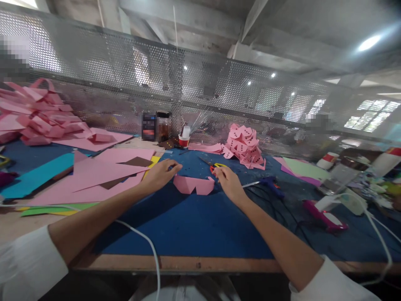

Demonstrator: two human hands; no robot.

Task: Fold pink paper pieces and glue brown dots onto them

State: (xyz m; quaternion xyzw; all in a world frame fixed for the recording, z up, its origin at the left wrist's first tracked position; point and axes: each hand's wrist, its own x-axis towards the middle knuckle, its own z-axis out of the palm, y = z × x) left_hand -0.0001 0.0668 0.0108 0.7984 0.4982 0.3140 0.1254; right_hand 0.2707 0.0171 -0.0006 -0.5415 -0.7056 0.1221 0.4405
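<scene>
A pink paper cutout [194,185], shaped like a mask or glasses with a notch in its lower edge, stands on the blue work mat [188,225]. My left hand [164,172] hovers just beyond its left end, fingers loosely curled with a gap at the thumb. At the other end, my right hand [230,184] is close to the cutout's bent tip, its fingers bent but apart. Neither hand visibly grips the paper. Scissors [212,168] with red and yellow handles lie right behind my right fingers, partly covered by them.
Pink sheets [109,169] lie left, below a heap of folded pink strips [40,113]. Dotted pink pieces [244,144] are piled at the back. A blue glue gun [272,186] with cables and a magenta device [326,215] sit right. A white cable [150,242] crosses the front edge.
</scene>
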